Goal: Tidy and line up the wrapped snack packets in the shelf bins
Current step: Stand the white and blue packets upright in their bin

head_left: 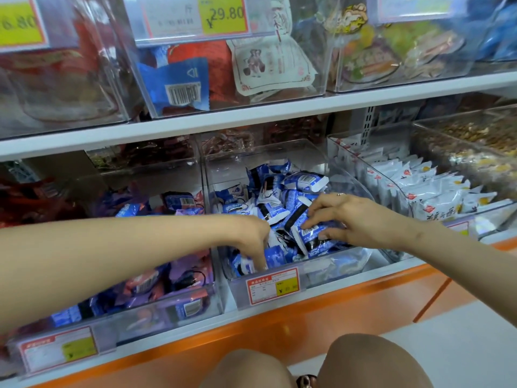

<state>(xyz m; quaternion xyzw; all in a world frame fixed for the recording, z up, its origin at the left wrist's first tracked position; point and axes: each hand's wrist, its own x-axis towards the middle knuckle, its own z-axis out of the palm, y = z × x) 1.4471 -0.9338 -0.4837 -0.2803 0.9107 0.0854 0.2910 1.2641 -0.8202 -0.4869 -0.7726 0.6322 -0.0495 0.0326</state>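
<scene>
**Both hands down in the middle bin**

Head view: both forearms reach forward into the middle bin (321, 271), a clear tub on the lower shelf. The left hand (253, 239) points down into the bin's front left corner, its fingers (259, 260) buried among the blue-and-white packets (293, 189); whether they grasp one cannot be told. The right hand (358, 219) arches over the bin's right side, forefinger and thumb pinching a barcode packet (310, 233) on top of the heap. The packets lie jumbled, at all angles.

On the bin's front wall hangs a red-framed price tag (272, 287), too blurred to read. Above the bin, on the upper shelf, a yellow label (222, 15) reads "¥29.80".

Left of the bin, a tub holds purple and blue packets (181, 275). Right of it, white packets (436, 186) stand in rows.
</scene>
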